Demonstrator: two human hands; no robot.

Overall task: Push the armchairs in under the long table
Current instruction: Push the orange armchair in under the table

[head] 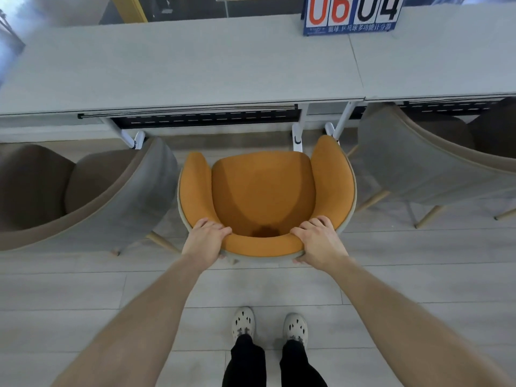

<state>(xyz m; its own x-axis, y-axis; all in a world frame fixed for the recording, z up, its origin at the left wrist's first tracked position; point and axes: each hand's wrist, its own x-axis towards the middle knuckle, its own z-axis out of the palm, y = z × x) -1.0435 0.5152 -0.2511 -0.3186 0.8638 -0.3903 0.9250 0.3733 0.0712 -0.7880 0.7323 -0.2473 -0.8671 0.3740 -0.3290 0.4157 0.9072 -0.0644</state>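
Long table [178,68]: orange armchair [265,191] not yet under, left hand [205,240] and right hand [317,241] gripping its backrest; grey armchairs [418,163] also out.

Grey armchairs [117,196] [418,169] flank the orange armchair [262,196] closely, leaving narrow gaps each side; white bench legs [297,135] stand just before its front edge; floor [83,289] behind lies open
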